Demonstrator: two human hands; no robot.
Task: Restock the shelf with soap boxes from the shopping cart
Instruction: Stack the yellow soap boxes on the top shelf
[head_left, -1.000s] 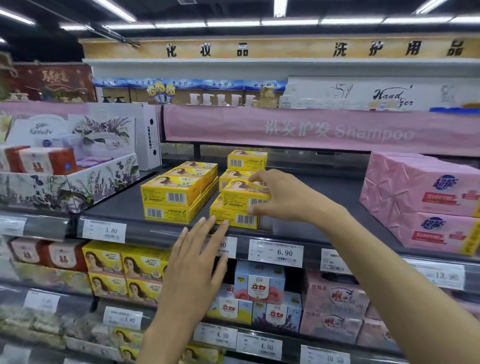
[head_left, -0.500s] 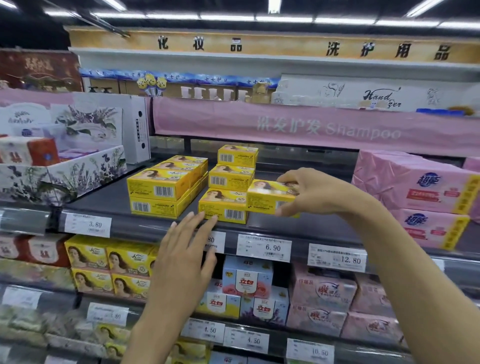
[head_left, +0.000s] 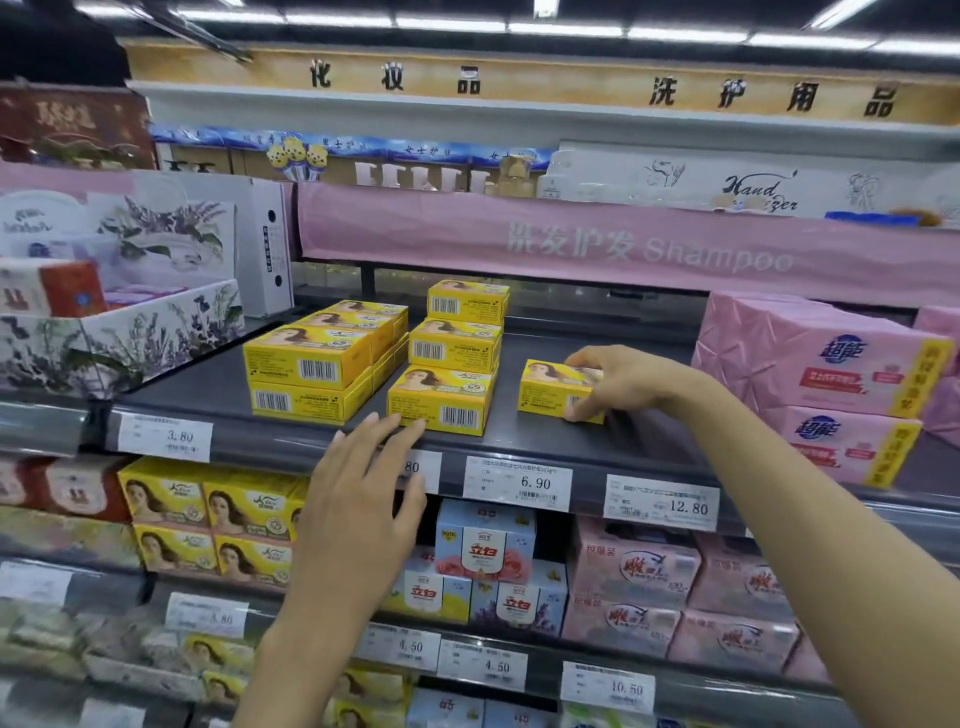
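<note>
Yellow soap boxes stand on the dark grey shelf (head_left: 545, 441). A two-high stack (head_left: 311, 374) fills the left, and a row of single boxes (head_left: 441, 400) runs back beside it. My right hand (head_left: 618, 384) grips one more yellow soap box (head_left: 545, 387) from its right side; the box sits low on the shelf, apart from the row. My left hand (head_left: 358, 509) hovers flat with straight fingers in front of the shelf edge, fingertips near the front box, holding nothing. The shopping cart is out of view.
Pink wrapped packs (head_left: 831, 384) fill the shelf's right end. A floral display carton (head_left: 119, 332) stands at the left. Price tags (head_left: 517, 483) line the shelf edge. Lower shelves hold more yellow, blue and pink boxes. A pink Shampoo banner (head_left: 623, 249) hangs above.
My right hand lifted the top box off the front of the middle row and carried it right and down to the shelf. My left hand stayed near the shelf edge.
</note>
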